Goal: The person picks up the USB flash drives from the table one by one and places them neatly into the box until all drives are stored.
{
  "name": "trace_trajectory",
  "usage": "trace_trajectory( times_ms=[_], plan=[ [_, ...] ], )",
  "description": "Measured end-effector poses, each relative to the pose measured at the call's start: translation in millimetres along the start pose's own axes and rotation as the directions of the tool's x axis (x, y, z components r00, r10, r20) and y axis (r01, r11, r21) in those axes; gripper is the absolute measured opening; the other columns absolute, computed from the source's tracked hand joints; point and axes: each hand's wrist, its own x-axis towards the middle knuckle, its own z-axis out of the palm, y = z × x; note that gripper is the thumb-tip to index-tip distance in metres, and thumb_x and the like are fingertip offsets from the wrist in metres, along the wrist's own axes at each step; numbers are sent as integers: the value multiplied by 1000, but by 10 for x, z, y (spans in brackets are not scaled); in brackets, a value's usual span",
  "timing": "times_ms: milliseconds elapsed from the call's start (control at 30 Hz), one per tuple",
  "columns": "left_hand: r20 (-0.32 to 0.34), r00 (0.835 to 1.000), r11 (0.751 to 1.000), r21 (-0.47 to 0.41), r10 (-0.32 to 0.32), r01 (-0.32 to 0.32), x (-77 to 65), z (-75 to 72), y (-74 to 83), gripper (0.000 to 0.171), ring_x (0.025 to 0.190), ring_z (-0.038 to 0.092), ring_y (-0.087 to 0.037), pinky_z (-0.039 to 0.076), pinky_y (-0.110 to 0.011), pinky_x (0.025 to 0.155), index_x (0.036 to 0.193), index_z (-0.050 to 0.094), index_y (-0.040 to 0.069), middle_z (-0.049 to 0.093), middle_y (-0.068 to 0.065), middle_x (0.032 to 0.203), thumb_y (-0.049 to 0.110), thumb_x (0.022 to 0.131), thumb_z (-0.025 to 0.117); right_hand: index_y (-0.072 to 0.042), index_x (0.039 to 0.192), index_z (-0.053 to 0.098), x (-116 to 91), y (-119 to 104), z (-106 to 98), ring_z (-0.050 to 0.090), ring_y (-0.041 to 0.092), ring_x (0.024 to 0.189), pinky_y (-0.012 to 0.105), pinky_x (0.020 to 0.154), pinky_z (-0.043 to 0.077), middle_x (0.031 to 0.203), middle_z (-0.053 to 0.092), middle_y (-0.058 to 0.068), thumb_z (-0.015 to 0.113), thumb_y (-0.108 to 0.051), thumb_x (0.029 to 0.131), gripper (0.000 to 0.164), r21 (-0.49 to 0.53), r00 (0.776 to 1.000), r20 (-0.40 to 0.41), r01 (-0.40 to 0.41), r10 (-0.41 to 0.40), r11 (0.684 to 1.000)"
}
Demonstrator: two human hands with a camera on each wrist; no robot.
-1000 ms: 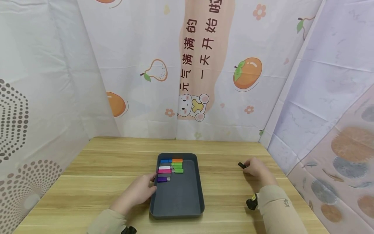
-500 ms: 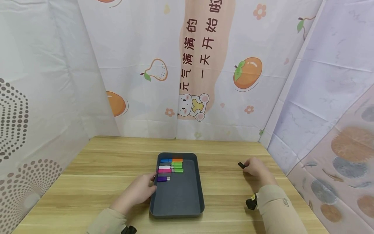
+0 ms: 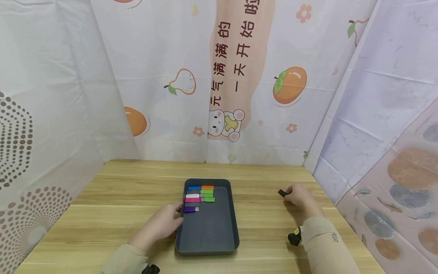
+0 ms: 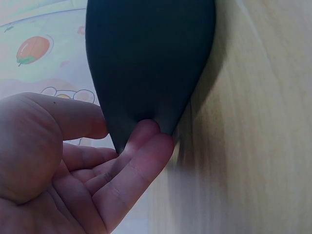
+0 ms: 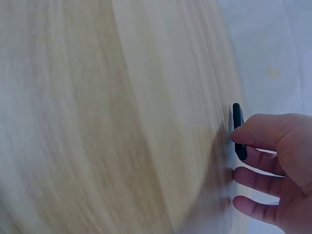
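Note:
In the head view my left hand is at the left side of a dark grey tray. The left wrist view shows its thumb at the rim and its fingertips against the outer wall, gripping the tray edge. Inside the tray lie several USB sticks in two columns, among them a purple USB stick, a pink one and an orange one. Out on the table to the right, my right hand pinches a black USB stick between thumb and forefinger, low over the wood.
The wooden table runs back to a printed curtain. More cloth hangs along the left and right sides. A black wrist device sits at the right sleeve.
The far end of the black USB stick shifts very slightly in my right hand. My left hand and the tray stay in place.

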Motion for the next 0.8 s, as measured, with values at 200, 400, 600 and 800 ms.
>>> trace_trajectory(
  times_ms=[200,400,600,800],
  plan=[
    [5,1000,1000,-2,-5,5,3,4,1,50,121,60,-42,50,-59,98,140,54,-8,64,-23,129,4,94,69,-3,97,72,21,-63,15,61,27,86,51,82,51,93,68,9,72,-12,88,13,30,1000,-21,12,-11,999],
    [-2,1000,1000,-2,-6,6,1,6,1,50,120,61,-41,51,-59,97,140,55,-8,65,-23,128,4,94,69,0,105,72,56,-165,7,61,27,89,47,83,51,99,69,11,72,-13,89,21,78,1000,-26,11,-9,997],
    [-9,1000,1000,5,7,-7,-2,13,-4,50,118,62,-41,51,-59,97,140,55,-8,66,-23,126,4,94,69,0,106,72,88,-276,8,62,25,87,47,83,52,97,70,9,75,-18,89,25,89,997,-58,54,-49,995],
    [-10,1000,1000,7,7,-7,-2,13,-4,50,118,62,-42,51,-59,97,140,54,-9,65,-24,126,4,94,69,1,113,71,121,-382,13,64,27,93,50,87,52,101,70,11,73,-16,91,28,98,993,-69,101,-95,990]
  ],
)
